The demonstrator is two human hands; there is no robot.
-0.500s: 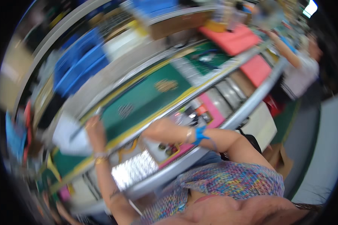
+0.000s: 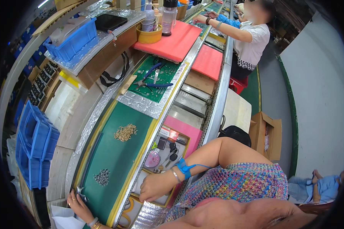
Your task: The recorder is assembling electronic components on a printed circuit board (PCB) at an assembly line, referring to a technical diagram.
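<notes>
My left hand (image 2: 79,206) rests at the lower left on the green work surface (image 2: 114,160), fingers apart. Its fingertips touch a small shiny grey thing (image 2: 80,189) at the end of a dark strip (image 2: 91,162). Farther along lie a pile of small silvery pieces (image 2: 102,177) and a heap of small tan curved pieces (image 2: 125,132). My right hand (image 2: 156,187) is curled over the near side of an open drawer-like tray (image 2: 185,138). Anything inside its fingers is hidden. A blue strap (image 2: 184,168) circles that wrist. Keys (image 2: 173,152) and a round pink case (image 2: 153,158) lie beside it.
Blue-handled pliers (image 2: 151,84) lie on a green board. Beyond are a red foam sheet (image 2: 176,40), a yellow bowl (image 2: 149,35) and bottles. Blue bins (image 2: 36,141) are stacked left. A co-worker (image 2: 252,40) works farther up the line; a cardboard box (image 2: 265,133) stands right.
My view has turned and steadied, so the bench now runs away from me toward the upper right. Both hands keep roughly their places along the bench.
</notes>
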